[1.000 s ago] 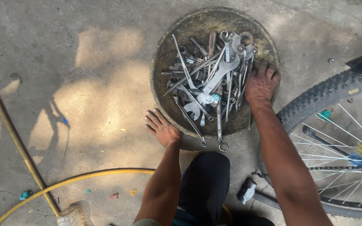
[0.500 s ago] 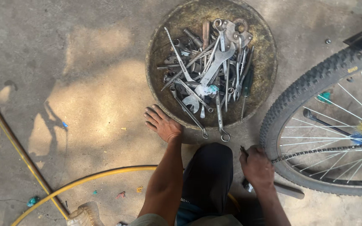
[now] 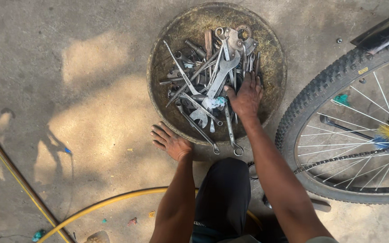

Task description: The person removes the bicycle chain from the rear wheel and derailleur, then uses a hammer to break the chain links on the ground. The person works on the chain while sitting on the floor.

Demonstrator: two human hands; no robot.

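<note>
Concrete floor; right hand back among wrenches

ground is a bare concrete floor, grey, rough and stained, with small bits of debris scattered over it. sunlight falls in uneven patches left of centre; the remainder lies in shade, with thin shadows near the left edge. a yellow hose curves across the lower left. a thin brownish pipe runs diagonally along the left edge, well apart from the bright patches. a bicycle wheel with a knobbly black tyre, spokes and chain stands at the right. a dark mudguard sits above it at the upper right corner.
</note>
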